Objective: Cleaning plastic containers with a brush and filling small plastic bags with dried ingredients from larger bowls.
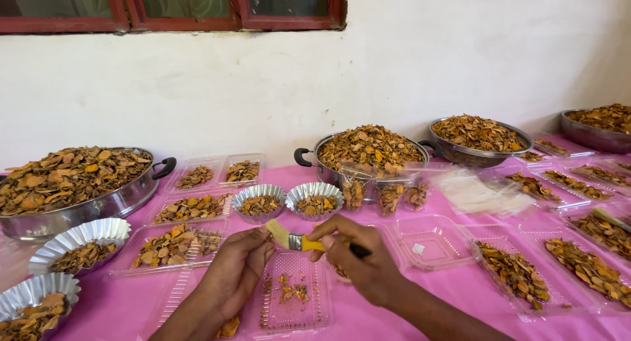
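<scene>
Glossy clear plastic trays (292,300), shiny fluted metal cups (259,195), matt pink cloth (460,295).

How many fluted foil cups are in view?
4: two side by side mid-table, two at the left edge. More may lie out of frame.

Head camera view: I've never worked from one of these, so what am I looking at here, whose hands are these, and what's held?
There is one picture, from a camera worn on a person's head, looking down at their own bare hands. The right hand holds a small yellow-handled brush, its bristles pointing at the left hand. Both hover over a clear plastic tray holding a few orange-brown dried chips. The pink table also carries large metal pans heaped with chips, fluted metal cups, and more clear trays. Whether the left hand holds anything is hidden.
</scene>
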